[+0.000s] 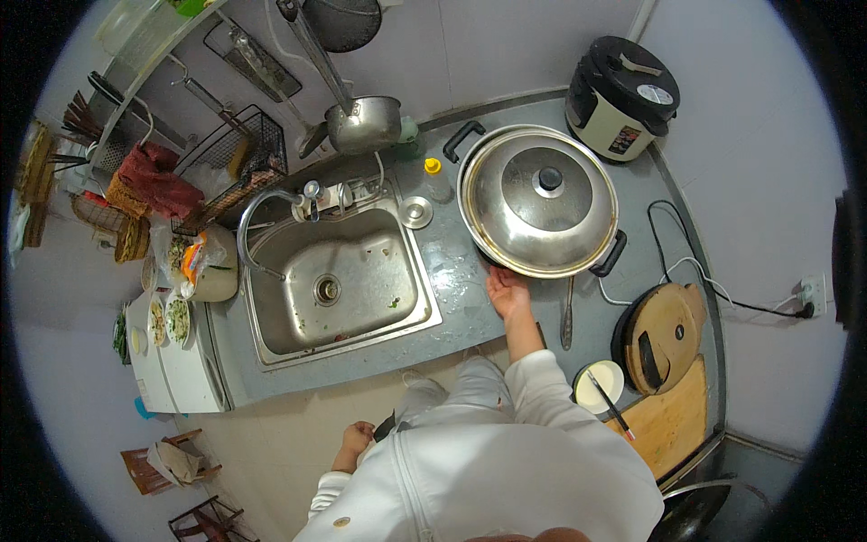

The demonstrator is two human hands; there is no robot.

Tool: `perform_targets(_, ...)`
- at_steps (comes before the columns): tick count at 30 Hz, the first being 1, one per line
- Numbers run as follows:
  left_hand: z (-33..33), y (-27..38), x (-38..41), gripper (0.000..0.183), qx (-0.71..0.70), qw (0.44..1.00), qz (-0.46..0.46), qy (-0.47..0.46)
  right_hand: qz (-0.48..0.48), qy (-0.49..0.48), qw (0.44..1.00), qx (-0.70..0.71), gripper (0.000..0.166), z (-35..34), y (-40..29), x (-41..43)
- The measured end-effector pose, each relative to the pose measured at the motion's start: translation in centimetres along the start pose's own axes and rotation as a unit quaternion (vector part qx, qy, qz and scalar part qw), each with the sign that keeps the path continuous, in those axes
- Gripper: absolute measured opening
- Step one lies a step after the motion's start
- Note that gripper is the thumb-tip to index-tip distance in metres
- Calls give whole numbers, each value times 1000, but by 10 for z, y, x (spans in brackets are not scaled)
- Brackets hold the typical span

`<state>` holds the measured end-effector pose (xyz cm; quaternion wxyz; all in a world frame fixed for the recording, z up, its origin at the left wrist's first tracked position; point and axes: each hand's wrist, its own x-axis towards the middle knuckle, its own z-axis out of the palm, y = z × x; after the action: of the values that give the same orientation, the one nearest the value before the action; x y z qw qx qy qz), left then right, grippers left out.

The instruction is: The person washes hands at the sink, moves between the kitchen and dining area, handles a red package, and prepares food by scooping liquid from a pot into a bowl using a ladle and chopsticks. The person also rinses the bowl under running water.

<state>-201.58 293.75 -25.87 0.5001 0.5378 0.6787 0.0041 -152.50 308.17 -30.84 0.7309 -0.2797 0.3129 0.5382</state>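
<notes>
A wide metal pot [471, 234] with black side handles stands on the grey counter, its steel lid [491, 223] in place. The lid has a glass centre and a black knob [549, 178]. My right hand [509, 293] reaches to the pot's near lower edge, palm partly turned up. Its fingertips go under the rim, so their contact is hidden. Just right of that wrist lies a metal utensil handle [567, 322], its far end beneath the pot. My left hand [355, 438] hangs low by my side, fingers curled, beside a small black item [385, 427] at my waist.
Left of the pot are a steel sink [352, 271] with food scraps, a drain strainer [415, 213] and a yellow-capped bottle [438, 179]. An electric pressure cooker [620, 101] stands behind. Rightward are power cords [684, 234], round wooden boards [667, 339] and a bowl [599, 386] with a brush-like stick [613, 406].
</notes>
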Motion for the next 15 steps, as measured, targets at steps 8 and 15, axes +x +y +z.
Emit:
perform_targets(8,12,32,9,19,-31,999,-15,23,43,-111,991,58,36,22,39,24)
perform_targets(15,16,13,-22,17,36,997,-44,44,43,-83,987,129,37,25,38,27)
